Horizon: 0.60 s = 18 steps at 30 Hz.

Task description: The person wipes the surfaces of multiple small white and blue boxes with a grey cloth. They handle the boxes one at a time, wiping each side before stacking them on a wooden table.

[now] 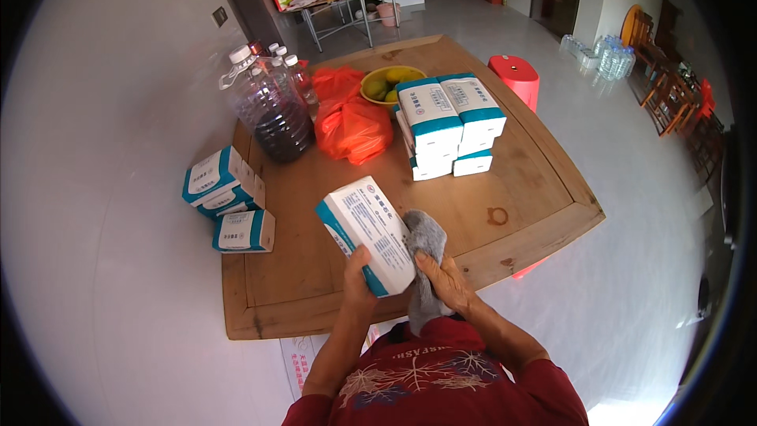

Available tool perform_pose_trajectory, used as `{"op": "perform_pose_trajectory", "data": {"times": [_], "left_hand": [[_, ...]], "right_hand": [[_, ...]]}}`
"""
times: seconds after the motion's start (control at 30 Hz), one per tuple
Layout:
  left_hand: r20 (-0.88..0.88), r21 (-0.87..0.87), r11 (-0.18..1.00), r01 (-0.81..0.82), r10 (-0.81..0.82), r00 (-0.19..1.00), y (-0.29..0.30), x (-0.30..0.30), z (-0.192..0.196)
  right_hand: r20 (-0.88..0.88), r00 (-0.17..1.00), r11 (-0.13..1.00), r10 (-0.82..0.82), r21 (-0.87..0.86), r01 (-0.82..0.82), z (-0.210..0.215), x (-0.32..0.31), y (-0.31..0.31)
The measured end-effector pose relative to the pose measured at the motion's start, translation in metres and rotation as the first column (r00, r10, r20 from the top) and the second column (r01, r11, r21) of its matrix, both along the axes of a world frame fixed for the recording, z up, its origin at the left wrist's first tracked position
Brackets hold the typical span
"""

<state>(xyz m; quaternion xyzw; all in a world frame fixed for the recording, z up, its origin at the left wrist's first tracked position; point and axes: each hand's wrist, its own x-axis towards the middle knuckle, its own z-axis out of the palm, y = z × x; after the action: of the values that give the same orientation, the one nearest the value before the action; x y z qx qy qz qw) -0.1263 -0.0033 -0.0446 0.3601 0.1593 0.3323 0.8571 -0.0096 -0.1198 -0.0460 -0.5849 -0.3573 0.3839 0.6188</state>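
Note:
A white and teal tissue box [371, 229] is tilted above the near part of the wooden table, gripped along its lower left side by my left hand [359, 274]. My right hand [445, 281] is closed on a grey cloth [426, 241], which lies against the box's right side and hangs down toward my shirt. Beyond them stands a stack of similar boxes [438, 122] at the right. Several more boxes [219, 181] are piled at the table's left edge.
On the wooden table [300, 284] are a large jug of dark liquid [276, 122], clear bottles [300, 75], a red plastic bag [351, 122] and a bowl of green-yellow fruit [386, 85]. A red stool [516, 77] stands past the right edge; a cluttered round table [343, 0] is farther back.

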Motion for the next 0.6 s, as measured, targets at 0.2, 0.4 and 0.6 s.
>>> {"op": "perform_pose_trajectory", "data": {"times": [0.2,0.4,0.6], "left_hand": [[0.053,-0.072,0.997,0.012,-0.008,0.999,-0.004,0.009,0.004],[0.172,0.008,0.995,0.103,-0.103,0.98,-0.009,0.005,0.001],[0.128,-0.019,0.967,-0.253,0.253,0.959,-0.013,0.032,0.019]], "right_hand": [[0.702,0.678,0.974,-0.216,0.108,0.198,-0.027,-0.029,-0.013],[0.157,0.978,0.968,-0.138,0.229,0.1,0.008,-0.004,-0.008],[-0.374,0.913,0.974,-0.165,0.081,0.21,0.016,-0.024,0.012]]}}
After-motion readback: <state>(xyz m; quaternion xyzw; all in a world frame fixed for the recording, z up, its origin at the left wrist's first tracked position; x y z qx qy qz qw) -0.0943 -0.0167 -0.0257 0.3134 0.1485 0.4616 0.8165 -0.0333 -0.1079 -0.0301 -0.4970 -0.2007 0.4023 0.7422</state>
